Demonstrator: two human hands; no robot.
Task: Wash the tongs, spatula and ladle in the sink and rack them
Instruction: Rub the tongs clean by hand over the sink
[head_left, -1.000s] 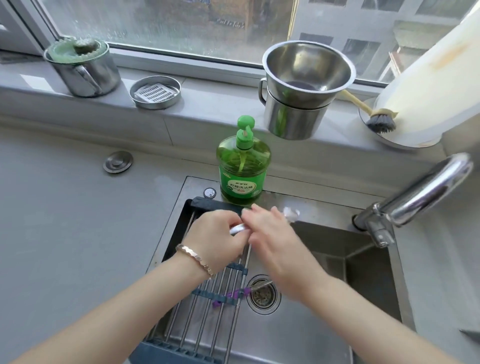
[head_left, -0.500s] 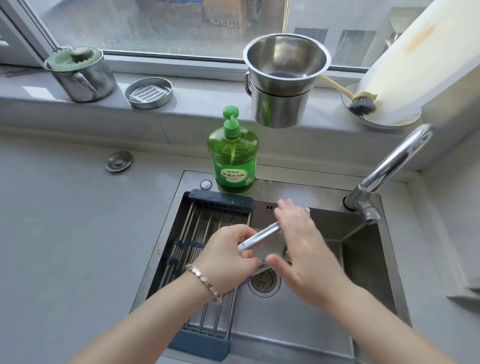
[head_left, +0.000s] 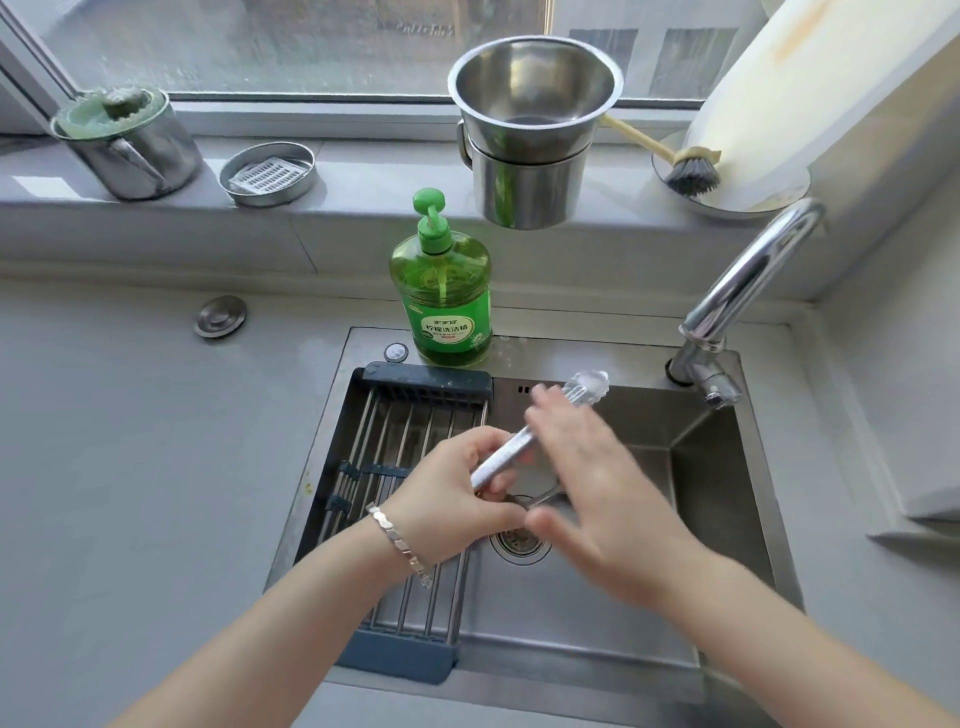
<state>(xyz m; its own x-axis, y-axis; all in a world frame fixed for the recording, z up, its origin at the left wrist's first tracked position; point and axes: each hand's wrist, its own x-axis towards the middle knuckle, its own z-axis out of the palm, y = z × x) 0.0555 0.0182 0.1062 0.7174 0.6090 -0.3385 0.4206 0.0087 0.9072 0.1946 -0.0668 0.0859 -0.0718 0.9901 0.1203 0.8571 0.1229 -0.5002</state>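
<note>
1. Step in hand: I judge this to be the washing of the steel tongs with clear scalloped tips (head_left: 511, 449), held over the stainless sink (head_left: 727, 467). No water shows at the chrome tap (head_left: 748, 280), so rubbing by hand seems to be the stage, not rinsing.
2. Left hand (head_left: 452, 491): closed round the handle end of the tongs. The shaft runs up from this hand toward 1 o'clock, its clear tips at the far wall of the sink.
3. Right hand (head_left: 587, 478): blurred, fingers extended and spread, palm laid across the middle of the shaft. Whether it grips or only slides along I cannot tell.
4. Second arm of the tongs: a thin steel length shows below both hands, just above the round drain strainer (head_left: 519, 543).
5. Roll-up rack of steel rods with dark blue end bars (head_left: 405, 415): spans the left part of the sink, at 9 o'clock from the tongs; no utensil shows on its visible rods.
6. Next move, as I judge it: a rinse under the tap at 2 o'clock, then setting the tongs down across the rods. The green pump bottle of dish soap (head_left: 441, 296) stands at 12 o'clock on the sink rim.
7. Spatula and ladle: not seen.
</note>
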